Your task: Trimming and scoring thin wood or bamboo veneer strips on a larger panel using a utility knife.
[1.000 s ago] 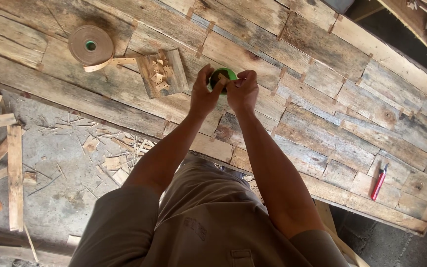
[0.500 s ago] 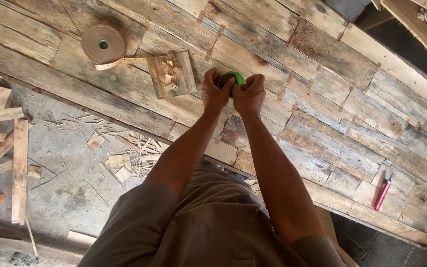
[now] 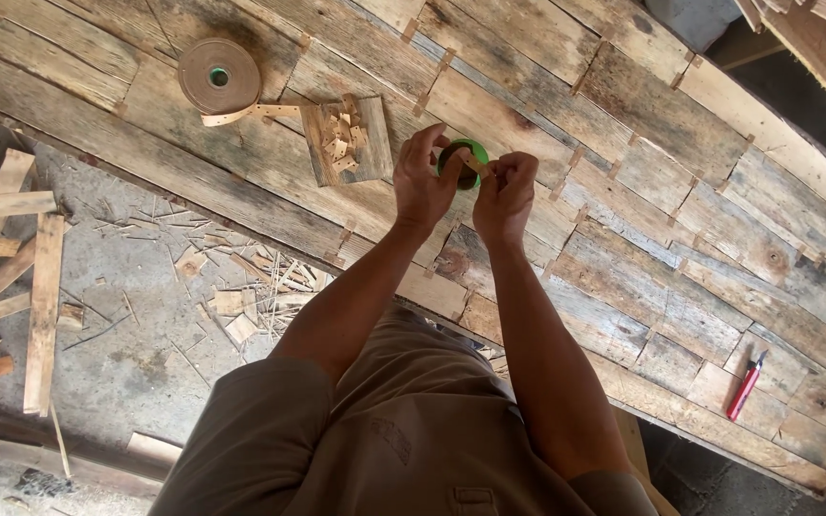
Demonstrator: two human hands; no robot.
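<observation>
Both hands meet over the middle of the table [image 3: 681,124], a wide top of patched old boards. Left hand [image 3: 423,186] curls its fingers round a small green tape roll [image 3: 466,158], held just above the boards; right hand [image 3: 506,191] is closed in a pinch at the roll's edge, on what looks like the loose tape end, though the strip itself is too small to make out. Just left of the hands lies a wood block [image 3: 346,141] heaped with small cut tape pieces [image 3: 339,134], and beyond it a big brown roll [image 3: 219,75] lies flat with its tail trailing toward the block. A red cutter [image 3: 746,384] sits well apart near the right edge. Offcuts and shavings [image 3: 241,287] litter the floor [image 3: 126,354] below. Risks, as I judge them: the pinched end could tear short or slip back onto the roll if pulled crooked; the roll, gripped only by fingertips, could drop between the rough boards' gaps or over the near edge; a careless elbow could scatter the cut pieces.
</observation>
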